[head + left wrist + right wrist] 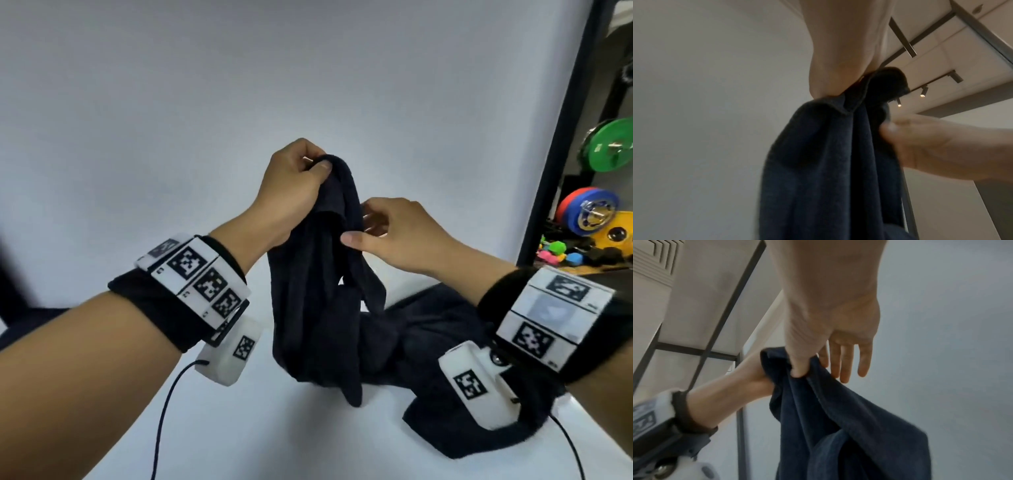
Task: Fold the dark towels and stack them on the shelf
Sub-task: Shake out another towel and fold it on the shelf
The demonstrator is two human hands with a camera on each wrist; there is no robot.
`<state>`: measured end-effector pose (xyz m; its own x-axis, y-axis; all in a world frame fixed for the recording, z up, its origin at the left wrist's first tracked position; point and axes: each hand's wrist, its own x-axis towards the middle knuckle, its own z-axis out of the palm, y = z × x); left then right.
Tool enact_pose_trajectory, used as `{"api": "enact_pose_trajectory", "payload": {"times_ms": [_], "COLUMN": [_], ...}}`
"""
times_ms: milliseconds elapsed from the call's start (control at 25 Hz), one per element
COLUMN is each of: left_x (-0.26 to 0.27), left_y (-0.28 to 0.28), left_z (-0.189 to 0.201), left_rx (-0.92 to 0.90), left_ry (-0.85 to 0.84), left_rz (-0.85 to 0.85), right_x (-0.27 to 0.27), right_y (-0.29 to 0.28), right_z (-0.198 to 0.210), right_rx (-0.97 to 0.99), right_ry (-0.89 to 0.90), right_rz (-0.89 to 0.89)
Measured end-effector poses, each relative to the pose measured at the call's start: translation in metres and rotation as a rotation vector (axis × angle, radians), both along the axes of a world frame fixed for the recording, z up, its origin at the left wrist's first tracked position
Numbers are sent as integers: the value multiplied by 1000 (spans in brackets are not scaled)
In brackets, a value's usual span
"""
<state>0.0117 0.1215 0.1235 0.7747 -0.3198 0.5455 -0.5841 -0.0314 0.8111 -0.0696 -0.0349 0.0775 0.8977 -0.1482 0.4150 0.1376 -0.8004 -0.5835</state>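
Observation:
A dark navy towel [315, 308] hangs bunched in the air over a white surface [274, 438]. My left hand [294, 185] grips its top end from the left, thumb pressed on the cloth. Lower on the right, my right hand [387, 233] pinches a fold of the same towel between thumb and forefinger, its other fingers straight. The left wrist view shows the towel [828, 162] dropping from my left hand [838, 78]. In the right wrist view my right hand [830, 340] pinches the towel [849, 426]. Another dark towel [452, 349] lies crumpled on the surface below my right wrist.
A plain white wall [239, 85] stands behind. A black post [561, 137] runs down the right side, with coloured weight plates [609, 144] and dumbbells [565, 253] beyond it. Cables hang from both wrist cameras.

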Motion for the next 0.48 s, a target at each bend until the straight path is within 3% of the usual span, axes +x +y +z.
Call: {"api": "enact_pose_trajectory", "payload": {"times_ms": [80,200,360,480], "left_x": [1,10,14,15], "left_y": [28,89,145,153], "left_z": [4,0,-21,-33], "left_rx": [23,124,638,678], "left_ry": [-30,-10,-121,-204], "left_rz": [38,123,250,185], "right_x": [22,48,66,73], "right_y": [21,42,96,137], "right_z": [-3,-7,1,10], "right_rx": [-56,11,279,170], "right_ry": [-83,-64,-124,-195], "right_rz": [-45,-85,161,275]}}
